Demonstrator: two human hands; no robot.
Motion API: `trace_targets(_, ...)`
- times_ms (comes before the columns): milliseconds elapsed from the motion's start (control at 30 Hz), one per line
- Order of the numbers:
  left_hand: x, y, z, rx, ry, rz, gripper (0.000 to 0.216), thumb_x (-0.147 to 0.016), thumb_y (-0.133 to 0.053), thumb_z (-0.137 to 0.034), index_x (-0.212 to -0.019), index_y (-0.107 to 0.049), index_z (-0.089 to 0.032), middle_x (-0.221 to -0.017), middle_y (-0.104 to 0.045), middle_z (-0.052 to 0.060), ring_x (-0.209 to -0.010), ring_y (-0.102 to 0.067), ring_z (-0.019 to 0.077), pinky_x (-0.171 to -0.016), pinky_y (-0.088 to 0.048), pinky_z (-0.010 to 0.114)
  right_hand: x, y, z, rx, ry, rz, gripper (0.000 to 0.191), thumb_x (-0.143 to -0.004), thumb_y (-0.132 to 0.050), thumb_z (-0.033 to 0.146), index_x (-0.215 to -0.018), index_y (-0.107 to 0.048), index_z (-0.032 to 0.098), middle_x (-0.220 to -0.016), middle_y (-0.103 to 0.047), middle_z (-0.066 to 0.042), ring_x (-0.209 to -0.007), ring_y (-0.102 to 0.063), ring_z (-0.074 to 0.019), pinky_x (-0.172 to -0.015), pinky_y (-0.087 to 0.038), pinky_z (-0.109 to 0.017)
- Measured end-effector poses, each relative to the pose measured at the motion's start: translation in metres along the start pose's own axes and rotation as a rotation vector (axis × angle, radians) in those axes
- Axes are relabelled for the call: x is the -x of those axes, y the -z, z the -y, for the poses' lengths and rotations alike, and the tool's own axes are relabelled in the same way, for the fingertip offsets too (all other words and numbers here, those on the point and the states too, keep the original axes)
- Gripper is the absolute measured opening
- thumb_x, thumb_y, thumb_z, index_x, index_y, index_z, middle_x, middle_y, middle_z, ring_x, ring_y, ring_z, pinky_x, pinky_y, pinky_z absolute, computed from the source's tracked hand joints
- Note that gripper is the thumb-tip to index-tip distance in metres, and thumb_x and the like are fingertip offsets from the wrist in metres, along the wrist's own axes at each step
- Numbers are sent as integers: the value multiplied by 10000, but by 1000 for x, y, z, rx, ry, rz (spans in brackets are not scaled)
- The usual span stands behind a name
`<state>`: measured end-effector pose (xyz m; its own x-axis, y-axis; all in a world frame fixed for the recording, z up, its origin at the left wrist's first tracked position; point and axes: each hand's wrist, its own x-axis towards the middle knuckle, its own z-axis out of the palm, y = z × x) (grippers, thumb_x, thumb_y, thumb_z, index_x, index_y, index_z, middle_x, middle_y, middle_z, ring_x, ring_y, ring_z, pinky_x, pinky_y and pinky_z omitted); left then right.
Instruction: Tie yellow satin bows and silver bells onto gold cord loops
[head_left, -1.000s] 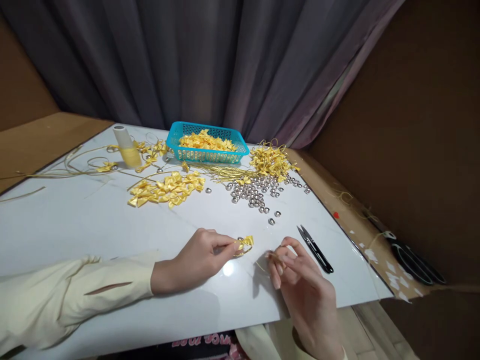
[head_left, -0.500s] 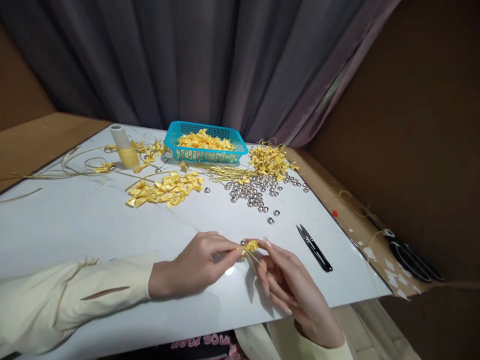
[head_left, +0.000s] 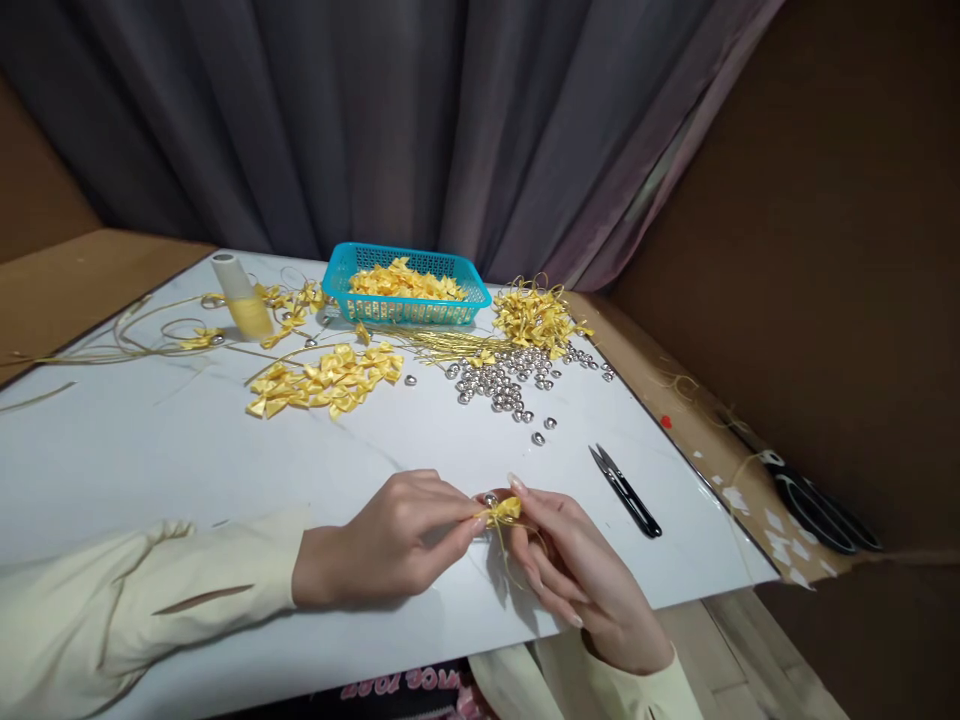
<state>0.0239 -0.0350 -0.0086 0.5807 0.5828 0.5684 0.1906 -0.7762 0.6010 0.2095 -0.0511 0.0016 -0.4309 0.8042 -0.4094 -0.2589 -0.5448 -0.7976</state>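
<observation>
Between my hands, low over the white table (head_left: 360, 620), is a small yellow ribbon bow (head_left: 504, 511) with a silver bead (head_left: 490, 498) against it and thin gold cord (head_left: 504, 560) trailing below. My left hand (head_left: 409, 535) pinches the bow's left side between thumb and fingertips. On its other side, my right hand (head_left: 574, 560) grips the bow's right end with thumb and forefinger; its remaining fingers curl loosely underneath, near the cord. How the bead is fixed to the bow is too small to make out.
Black thread snips (head_left: 626, 492) lie right of my hands. Beyond are loose silver beads (head_left: 491, 382), a patch of yellow bows (head_left: 330, 378), a blue basket (head_left: 409, 312) of bows, a bow pile (head_left: 536, 318) and a bottle (head_left: 241, 295). Large scissors (head_left: 814, 505) rest at far right.
My right thumb and forefinger have closed onto the bow's right end. The bow has shifted slightly down and right, and the cord hangs differently. The view has moved a little.
</observation>
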Motion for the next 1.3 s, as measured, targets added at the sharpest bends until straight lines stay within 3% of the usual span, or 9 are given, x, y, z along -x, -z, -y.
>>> trace_targets(167,-1,1,-1,-1,-17,4,254,-907,-440,-123,-834,-683,-122,-691,-711,81,-623,-650,157,-598,-490,267,-2,-2,2,10,27,-66,425,-765,-662,503,-660,-642,92,-341,-525,40,-182,-218,6,-210,-190,-107)
trace_targets(300,-1,2,-1,2,-8,14,246,-900,-450,-112,-823,-684,-112,-691,-712,84,-623,-649,160,-598,-486,270,0,-3,4,60,24,-81,395,-815,-613,485,-800,-645,91,-319,-491,56,-191,-209,0,-227,-117,-114)
trace_targets(500,0,-1,1,-24,132,-80,208,-888,-508,-142,-828,-707,-123,-684,-720,54,-593,-629,144,-590,-468,258,11,-4,1,24,228,-182,238,-817,-667,355,-899,-501,204,-362,-476,117,-239,-174,4,-269,-172,-101)
trace_targets(633,-1,-2,1,-63,191,-135,264,-899,-498,-178,-758,-718,-140,-660,-710,47,-558,-606,129,-550,-443,242,22,-4,-3,4,128,-48,240,-813,-675,312,-866,-468,204,-418,-583,67,-235,-266,1,-267,-150,-75)
trace_targets(733,-1,-1,0,-78,182,-126,295,-904,-485,-180,-725,-714,-133,-628,-693,47,-545,-588,128,-549,-431,246,21,-7,-5,-29,28,76,236,-798,-683,300,-867,-490,183,-488,-652,24,-230,-272,3,-267,-266,-83)
trace_targets(833,-1,0,-2,-74,193,-133,291,-902,-487,-171,-723,-713,-129,-604,-682,41,-531,-576,123,-549,-425,244,16,-9,-6,-57,23,98,216,-859,-591,371,-862,-488,182,-561,-693,-9,-212,-227,5,-268,-350,-119)
trace_targets(933,-1,0,-1,-53,184,-126,260,-899,-497,-158,-765,-718,-127,-641,-702,46,-554,-593,128,-563,-431,246,12,-8,-5,-91,67,37,257,-912,-482,437,-941,-504,182,-571,-698,-18,-193,-189,1,-225,-277,-107)
trace_targets(1133,1,-1,2,8,109,-82,213,-897,-501,-138,-852,-709,-123,-714,-730,56,-600,-621,138,-596,-452,252,10,0,-2,-29,-34,49,555,-897,-458,524,-997,-648,12,-291,-522,0,-163,-273,-33,-213,-162,-108)
trace_targets(1300,1,-2,2,-17,118,-79,191,-883,-511,-126,-828,-694,-130,-695,-720,43,-597,-605,137,-590,-447,251,9,-1,-2,144,38,-118,644,-864,-522,542,-1315,-507,83,-288,-508,55,-170,-272,-41,-236,-173,-127)
